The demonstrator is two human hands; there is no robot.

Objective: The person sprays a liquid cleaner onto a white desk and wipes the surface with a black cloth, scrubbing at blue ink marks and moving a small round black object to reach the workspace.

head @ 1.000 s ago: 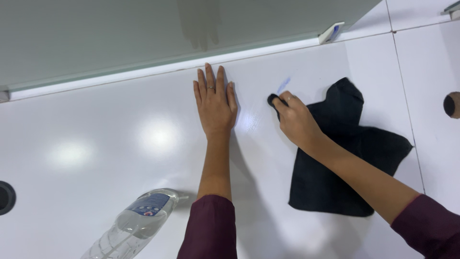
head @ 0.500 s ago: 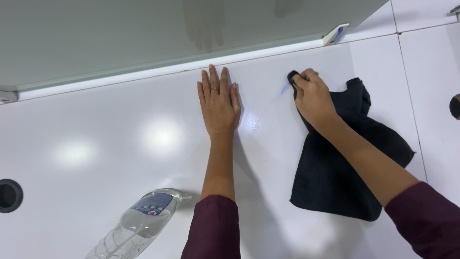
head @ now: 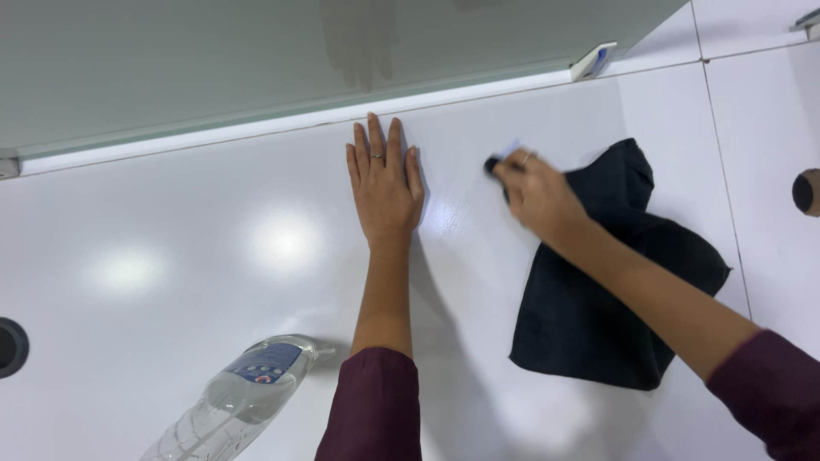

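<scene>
The head view, the only one, looks down on a glossy white table (head: 213, 256) that runs up to a frosted glass partition (head: 256, 60). The left hand (head: 384, 183) lies flat on the white surface, palm down, fingers straight and close together, holding nothing; it seems to brace the person. The right hand (head: 534, 195) is curled around a bunched corner of a black cloth (head: 611, 299), and a small dark end of that cloth pokes out past the knuckles toward the left hand. The hand is blurred, which suggests a wiping stroke under way. The rest of the cloth trails loosely to the right and toward the person, spread on the table under the right forearm. As a judgement, the wiping is mid-course: a faint bluish smudge shows on the surface just beyond the right hand's knuckles, so that spot looks not yet clean, while the area between the two hands shines without visible marks. How much of the table has been covered cannot be told. The cloth's gripped corner sits near the left hand but apart from it. A clear plastic bottle (head: 226, 401) lies on its side near the left sleeve, well away from the cloth.
</scene>
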